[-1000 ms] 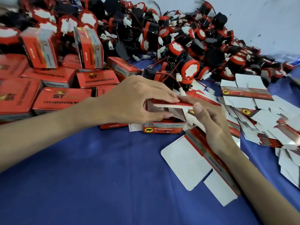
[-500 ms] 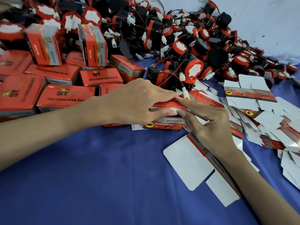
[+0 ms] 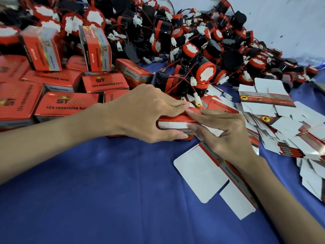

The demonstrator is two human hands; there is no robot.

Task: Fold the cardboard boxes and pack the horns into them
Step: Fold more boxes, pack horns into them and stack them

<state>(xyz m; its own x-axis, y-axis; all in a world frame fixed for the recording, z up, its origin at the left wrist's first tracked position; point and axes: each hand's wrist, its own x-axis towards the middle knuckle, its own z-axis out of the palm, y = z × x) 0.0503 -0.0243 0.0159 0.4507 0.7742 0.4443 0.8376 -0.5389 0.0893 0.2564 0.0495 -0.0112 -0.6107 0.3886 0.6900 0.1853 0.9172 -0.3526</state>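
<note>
A small red cardboard box (image 3: 173, 122) stands on the blue cloth at the centre. My left hand (image 3: 146, 113) wraps around its left side, thumb at the front and fingers on the top flap. My right hand (image 3: 226, 132) presses the same flap from the right with its fingertips. The box's inside is hidden. Behind it lies a big heap of black and red horns (image 3: 204, 71) with red wires and white plugs. A flat unfolded box blank (image 3: 209, 175) lies under my right wrist.
Closed red boxes (image 3: 68, 103) are stacked at the left, two standing upright behind them. A fanned pile of flat blanks (image 3: 288, 127) covers the right side. Blue cloth (image 3: 105, 191) fills the near foreground. A pale wall rises at the back right.
The box's top flap, open a second ago, has been pushed down shut. My right hand moved from the flap's side onto its top edge. The camera shifted slightly closer.
</note>
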